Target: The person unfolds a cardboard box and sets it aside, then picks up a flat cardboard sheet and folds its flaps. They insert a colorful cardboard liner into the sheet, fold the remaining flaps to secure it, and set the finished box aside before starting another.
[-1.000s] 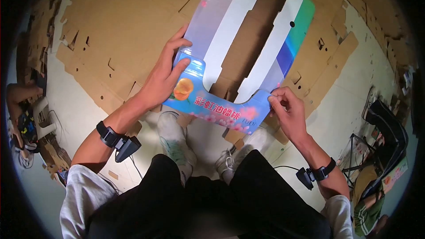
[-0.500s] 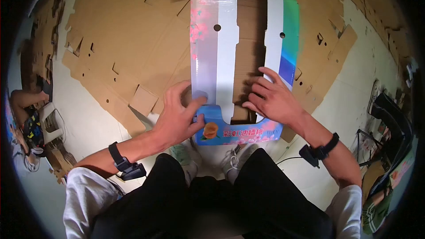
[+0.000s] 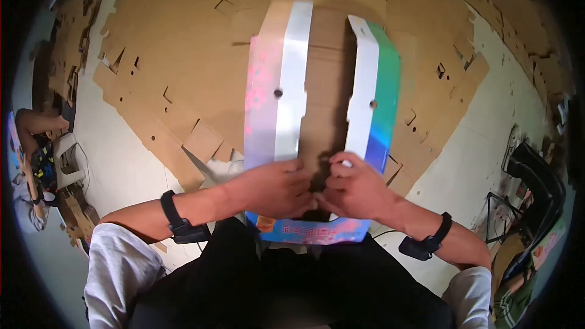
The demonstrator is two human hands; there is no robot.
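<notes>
The left hand (image 3: pixel 275 187) and right hand (image 3: pixel 355 192) meet knuckle to knuckle, fingers curled tight on the glossy printed cardboard carton blank (image 3: pixel 268 122) where its two long flaps join (the fingers hide the exact edge). It lies over the black trousers (image 3: pixel 274 292), flaps reaching away above brown corrugated cardboard sheets (image 3: pixel 183 42) strewn on the pale floor (image 3: pixel 122 158). A black chair (image 3: pixel 539 176) stands far right.

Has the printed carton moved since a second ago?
Yes. The printed carton has come toward the person: its lower edge now overlaps the black trousers.
</notes>
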